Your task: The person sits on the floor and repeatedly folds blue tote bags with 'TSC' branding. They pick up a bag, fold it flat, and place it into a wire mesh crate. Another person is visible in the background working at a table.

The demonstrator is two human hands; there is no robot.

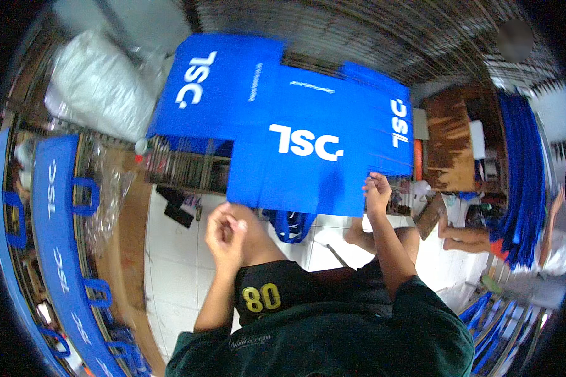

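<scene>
A large blue fabric panel [295,182] with notched corners and white print lies spread over a slatted rack in front of me. My right hand [376,193] is at the notch on its near right side, thumb and fingers pinched on the edge. Just below the panel's near left corner is my left hand [225,234], slightly blurred, its fingers curled in toward the thumb. Whether it holds anything small I cannot make out. Beneath the panel's near edge, a crumpled blue bag [290,227] shows between my legs.
At the far left stands a white plastic sack [100,85]. Blue bags with handles [56,213] line the left side. Blue strips [519,176] hang at the right, near another person's legs [468,239]. A black object [175,206] lies on the tiled floor [176,264].
</scene>
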